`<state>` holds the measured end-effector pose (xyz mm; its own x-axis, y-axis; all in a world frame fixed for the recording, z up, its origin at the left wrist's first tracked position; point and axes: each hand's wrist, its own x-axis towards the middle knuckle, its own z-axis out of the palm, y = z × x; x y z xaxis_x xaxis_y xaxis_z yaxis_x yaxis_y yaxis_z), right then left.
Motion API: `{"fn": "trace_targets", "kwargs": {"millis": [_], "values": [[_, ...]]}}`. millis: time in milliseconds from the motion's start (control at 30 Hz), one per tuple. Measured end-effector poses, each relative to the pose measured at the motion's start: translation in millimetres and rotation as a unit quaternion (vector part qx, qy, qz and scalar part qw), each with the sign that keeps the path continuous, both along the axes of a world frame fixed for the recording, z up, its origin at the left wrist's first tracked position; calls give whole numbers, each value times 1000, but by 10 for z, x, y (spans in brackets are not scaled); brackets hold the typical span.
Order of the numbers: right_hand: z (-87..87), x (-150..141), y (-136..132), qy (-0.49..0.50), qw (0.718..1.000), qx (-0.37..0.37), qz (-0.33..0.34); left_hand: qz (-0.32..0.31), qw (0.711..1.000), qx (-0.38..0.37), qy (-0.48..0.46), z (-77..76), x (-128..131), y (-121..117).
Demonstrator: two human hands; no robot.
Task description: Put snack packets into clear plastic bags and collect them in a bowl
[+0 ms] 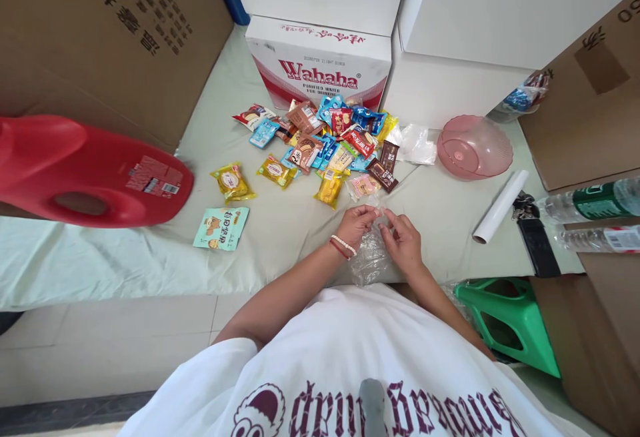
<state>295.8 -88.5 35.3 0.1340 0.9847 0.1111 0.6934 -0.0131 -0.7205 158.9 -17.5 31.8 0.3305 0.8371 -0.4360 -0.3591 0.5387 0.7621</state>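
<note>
My left hand [356,226] and my right hand [403,240] meet at the front of the table, thumbs and fingers pinched on the top edge of a clear plastic bag [370,260]. The bag hangs down between my wrists, crinkled and see-through, and looks empty. Just beyond my fingers lies a pink-and-white snack packet [364,186]. A yellow-wrapped snack [330,187] rests a little to the left, and a dark brown packet [383,175] to the right. Behind them is a heap of mixed wrapped snacks [320,137] in blue, red, brown and yellow.
A mint-green pouch [221,228] and a red jug [95,174] lie left. At the back stands a Wahaha carton [320,64]. A pink bowl [475,150], white roll [500,207], phone [539,247] and plastic bottles [590,200] are right. A green stool [510,324] stands below.
</note>
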Motion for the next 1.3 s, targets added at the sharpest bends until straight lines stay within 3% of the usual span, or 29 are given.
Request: {"fn": "trace_targets", "kwargs": {"millis": [67,267,433,633,700,800,867,933,1067,1133,1233,1300], "values": [[34,4,1,60,998,-12,7,-6,999,35,26,-14,2,-20],[115,-10,74,220,974,9,-53,-25,993,86,78,-36,4,-72],[97,-6,112,242,967,-8,-77,-23,994,78,73,-31,-27,-72],[44,165,147,314,933,-9,-177,-17,998,57,-11,69,-329,-82],[104,157,141,300,944,-15,-135,-12,998,60,-16,102,-402,-120],[214,12,129,266,963,-46,-9,-11,994,108,15,131,-394,-185],[253,-102,138,271,961,-47,18,-4,990,137,28,145,-357,-206],[260,-152,162,314,949,-28,-21,26,991,127,17,163,-358,-195],[254,-26,215,459,881,-11,-113,89,994,34,-51,207,-543,-107],[273,89,222,488,858,-23,-157,115,992,7,-42,224,-690,-60],[340,273,229,459,863,-34,-206,134,991,-6,4,233,-912,24],[399,410,264,432,881,-60,-185,99,994,13,53,222,-1055,124]]}}
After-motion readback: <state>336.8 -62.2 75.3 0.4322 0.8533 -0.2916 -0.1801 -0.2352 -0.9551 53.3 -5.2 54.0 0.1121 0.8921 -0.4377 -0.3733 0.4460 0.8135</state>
